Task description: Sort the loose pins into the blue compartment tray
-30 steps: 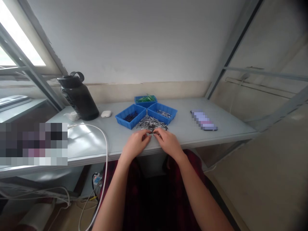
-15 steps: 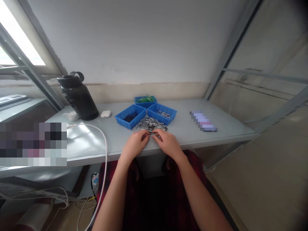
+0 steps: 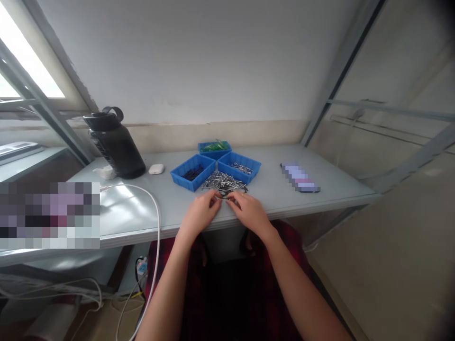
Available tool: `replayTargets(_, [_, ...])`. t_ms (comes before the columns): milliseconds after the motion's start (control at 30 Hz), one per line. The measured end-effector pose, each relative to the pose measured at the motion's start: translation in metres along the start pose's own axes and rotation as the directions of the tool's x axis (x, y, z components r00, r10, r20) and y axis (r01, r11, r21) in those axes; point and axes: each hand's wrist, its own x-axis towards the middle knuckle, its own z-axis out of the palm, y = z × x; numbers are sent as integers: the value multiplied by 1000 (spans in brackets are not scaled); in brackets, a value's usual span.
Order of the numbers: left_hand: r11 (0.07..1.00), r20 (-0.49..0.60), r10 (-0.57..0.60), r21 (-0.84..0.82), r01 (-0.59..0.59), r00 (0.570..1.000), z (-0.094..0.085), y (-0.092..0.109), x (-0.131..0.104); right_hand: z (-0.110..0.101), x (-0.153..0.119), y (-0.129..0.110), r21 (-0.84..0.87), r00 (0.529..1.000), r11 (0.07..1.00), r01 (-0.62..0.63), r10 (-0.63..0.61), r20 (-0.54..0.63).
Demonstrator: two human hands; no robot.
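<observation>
My left hand (image 3: 202,209) and my right hand (image 3: 249,210) meet at the front of the table, fingers closed in a pinch. Between their fingertips runs a thin dark rod-like piece (image 3: 223,198), too small to make out fully. Just beyond the fingers lies a heap of thin silvery metal rods (image 3: 223,181), with some dark bits at its near side. Behind the heap, a left blue bin (image 3: 177,176) contains small dark pieces, and a right blue bin (image 3: 254,173) has more silvery rods. Green see-through pieces (image 3: 216,146) fill a third blue bin (image 3: 213,154) at the back.
A black bottle (image 3: 117,147) stands at the left beside crumpled tissue (image 3: 105,172) and a white earphone case (image 3: 156,169). To the right lies a phone (image 3: 300,178), its screen blurred. A white cable (image 3: 157,222) hangs over the table's front edge.
Both hands stay near the same spot, with fingertips drawn slightly apart around the thin dark piece. The view has shifted a little.
</observation>
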Motion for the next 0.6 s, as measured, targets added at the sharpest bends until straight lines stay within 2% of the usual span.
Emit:
replayTargets(133, [998, -64, -49, -52, 46, 997, 2, -3, 1, -4, -3, -2, 34, 1000, 999, -14, 14, 0])
replayTargets(233, [998, -50, -24, -55, 22, 998, 1, -2, 2, -11, 5, -6, 30, 1000, 999, 18, -18, -21])
replayTargets(333, [999, -23, 13, -35, -13, 1000, -1, 0, 1, -16, 33, -16, 16, 997, 998, 63, -62, -39])
replayTargets(500, [1000, -30, 1, -21, -1, 1000, -2, 2, 0, -12, 100, -38, -60, 992, 990, 125, -126, -18])
replayTargets(600, [1000, -28, -9, -17, 9, 1000, -1, 2, -1, -11, 112, -40, -109, 993, 988, 106, -111, -42])
